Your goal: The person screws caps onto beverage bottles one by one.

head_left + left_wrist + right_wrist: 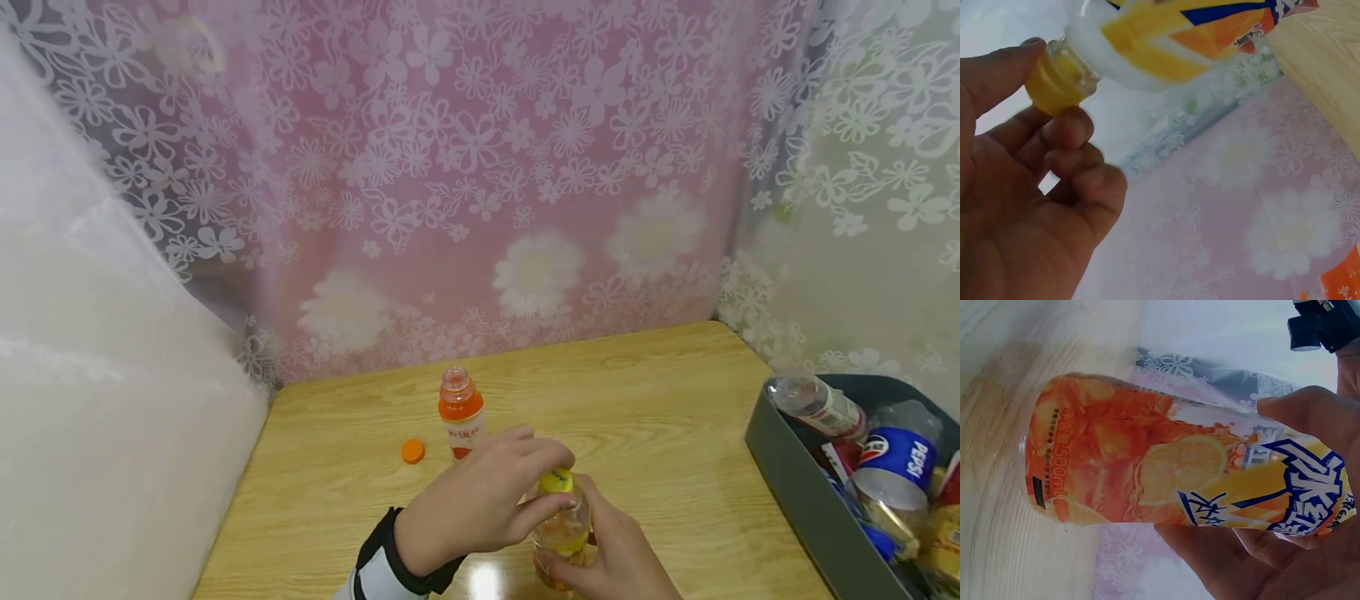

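A clear bottle (564,533) with a yellow and orange label (1166,469) stands near the front of the wooden table (675,433). My right hand (611,554) grips its body, with the fingers (1241,562) wrapped under the label. My left hand (525,492) reaches over from the left and pinches the yellow cap (557,481) on the bottle's neck. In the left wrist view the thumb and fingers (1069,128) close round that cap (1057,78).
Behind my hands stands an uncapped bottle with an orange label (459,412), and a loose orange cap (412,451) lies left of it. A grey bin (795,492) at the right edge holds several bottles and cans. Flowered curtains surround the table.
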Tool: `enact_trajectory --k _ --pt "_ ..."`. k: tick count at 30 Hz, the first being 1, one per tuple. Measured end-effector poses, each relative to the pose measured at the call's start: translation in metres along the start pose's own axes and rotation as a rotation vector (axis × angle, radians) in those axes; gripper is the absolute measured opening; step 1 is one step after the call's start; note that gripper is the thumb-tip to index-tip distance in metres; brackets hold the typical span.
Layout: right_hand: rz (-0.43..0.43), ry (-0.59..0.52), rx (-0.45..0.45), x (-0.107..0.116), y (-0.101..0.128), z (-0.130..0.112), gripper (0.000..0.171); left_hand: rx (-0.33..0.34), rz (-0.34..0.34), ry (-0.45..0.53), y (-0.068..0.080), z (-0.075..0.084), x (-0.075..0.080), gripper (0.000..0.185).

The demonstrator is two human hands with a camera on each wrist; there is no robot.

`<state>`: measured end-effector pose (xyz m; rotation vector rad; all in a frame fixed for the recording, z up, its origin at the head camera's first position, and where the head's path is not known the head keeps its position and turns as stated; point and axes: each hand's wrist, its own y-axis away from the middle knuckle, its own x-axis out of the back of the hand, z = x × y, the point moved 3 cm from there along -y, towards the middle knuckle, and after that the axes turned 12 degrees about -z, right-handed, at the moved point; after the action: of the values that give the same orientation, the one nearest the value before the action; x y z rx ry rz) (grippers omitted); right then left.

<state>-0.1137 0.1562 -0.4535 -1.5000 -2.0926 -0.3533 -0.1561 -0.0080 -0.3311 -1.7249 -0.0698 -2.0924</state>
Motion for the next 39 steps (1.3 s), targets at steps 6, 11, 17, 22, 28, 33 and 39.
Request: enact_trajectory --k 6,11,17,22,28,33,39 --pt "-0.041 -0.050 0.046 0.002 0.001 0.002 0.073 -0.063 -0.112 -0.018 0.000 -0.001 0.002 0.024" --pt "-0.061 -0.052 0.034 0.003 -0.001 0.002 0.077 -0.042 -0.154 -0.011 0.001 -0.001 0.005 0.027" --pt "-0.045 -0.024 -0.015 0.007 -0.001 0.000 0.075 0.029 -0.076 0.052 0.005 -0.004 0.002 0.036" --pt "-0.042 -0.014 -0.029 0.007 -0.001 -0.001 0.072 0.030 0.030 0.026 0.006 -0.004 -0.005 0.035" --pt "-0.079 -0.061 -0.012 -0.001 -0.004 -0.001 0.076 0.045 0.084 0.039 0.014 -0.005 -0.006 0.030" --pt "-0.098 -0.071 0.021 -0.003 -0.008 0.001 0.089 0.112 0.160 0.132 0.040 -0.012 0.006 0.031" --pt "-0.103 -0.041 -0.024 0.003 -0.008 0.013 0.098 0.274 0.222 0.193 0.087 -0.037 0.034 0.037"
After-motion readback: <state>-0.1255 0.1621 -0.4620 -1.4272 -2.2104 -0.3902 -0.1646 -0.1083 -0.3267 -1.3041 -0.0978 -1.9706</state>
